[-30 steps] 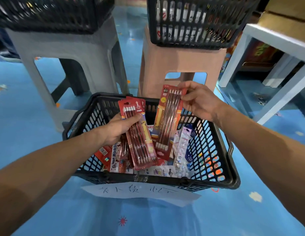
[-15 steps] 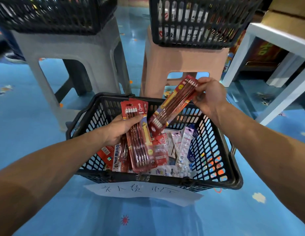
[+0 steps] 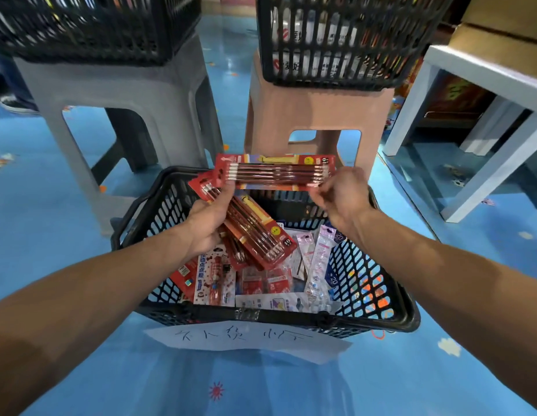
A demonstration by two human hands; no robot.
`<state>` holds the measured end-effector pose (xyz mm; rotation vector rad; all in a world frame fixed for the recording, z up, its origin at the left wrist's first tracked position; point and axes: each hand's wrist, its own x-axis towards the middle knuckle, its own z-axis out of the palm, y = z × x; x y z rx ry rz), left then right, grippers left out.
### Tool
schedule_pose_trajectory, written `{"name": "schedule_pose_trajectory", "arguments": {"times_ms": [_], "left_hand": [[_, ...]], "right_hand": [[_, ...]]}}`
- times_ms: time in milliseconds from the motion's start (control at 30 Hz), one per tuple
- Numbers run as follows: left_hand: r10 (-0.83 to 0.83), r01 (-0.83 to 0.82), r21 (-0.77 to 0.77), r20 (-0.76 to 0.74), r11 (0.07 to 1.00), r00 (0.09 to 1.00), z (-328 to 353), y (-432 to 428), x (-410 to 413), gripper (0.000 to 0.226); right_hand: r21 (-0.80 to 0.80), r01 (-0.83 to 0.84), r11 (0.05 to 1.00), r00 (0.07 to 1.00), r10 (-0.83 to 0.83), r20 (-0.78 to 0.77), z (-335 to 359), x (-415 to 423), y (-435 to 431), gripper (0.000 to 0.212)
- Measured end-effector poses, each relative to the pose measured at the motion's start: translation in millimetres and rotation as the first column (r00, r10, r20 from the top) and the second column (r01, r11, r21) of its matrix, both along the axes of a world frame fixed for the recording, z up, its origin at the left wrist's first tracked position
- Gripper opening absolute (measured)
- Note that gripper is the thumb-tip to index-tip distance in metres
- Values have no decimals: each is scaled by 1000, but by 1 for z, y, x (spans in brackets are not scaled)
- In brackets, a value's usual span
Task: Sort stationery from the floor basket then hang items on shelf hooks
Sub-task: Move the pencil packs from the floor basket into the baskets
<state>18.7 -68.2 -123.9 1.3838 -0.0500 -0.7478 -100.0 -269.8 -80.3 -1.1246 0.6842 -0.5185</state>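
A black plastic floor basket (image 3: 408,310) stands on the blue floor, holding several stationery packs. My left hand (image 3: 208,223) grips a stack of red pencil packs (image 3: 258,232) that slants down to the right over the basket. My right hand (image 3: 342,196) pinches the right end of another red pencil pack (image 3: 276,172), which lies level across the basket's far rim. The left end of that level pack touches my left thumb. Clear pouches of refills (image 3: 316,265) and red eraser cards (image 3: 265,283) lie in the basket below.
A handwritten paper label (image 3: 246,340) hangs on the basket's near side. Behind stand a grey stool (image 3: 126,94) and a pink stool (image 3: 315,115), each carrying a black basket. A white table frame (image 3: 483,76) with cardboard boxes stands at right.
My right hand has swung its pencil pack from upright to level and brought it left, against my left hand. My left hand's stack has tilted and risen a little.
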Motion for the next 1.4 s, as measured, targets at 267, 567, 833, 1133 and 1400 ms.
{"name": "schedule_pose_trajectory", "arguments": {"times_ms": [267, 567, 833, 1133, 1400], "left_hand": [[62, -60, -102, 14, 993, 998, 8, 6, 6, 61], [64, -57, -98, 60, 994, 996, 11, 1, 6, 60], [-7, 14, -186, 34, 982, 999, 18, -28, -22, 44], [-262, 282, -78, 197, 956, 945, 32, -19, -32, 82], [-580, 548, 256, 581, 796, 571, 1, -12, -50, 129]], "right_hand": [[-306, -703, 642, 701, 552, -452, -15, -1, 36, 71], [-250, -577, 777, 776, 427, -464, -5, 10, 53, 88], [125, -560, 819, 824, 566, -18, -15, 22, 73, 54], [75, -594, 801, 799, 598, -58, -8, 17, 47, 55], [92, -526, 846, 843, 532, -78, -14, 7, 19, 63]]}}
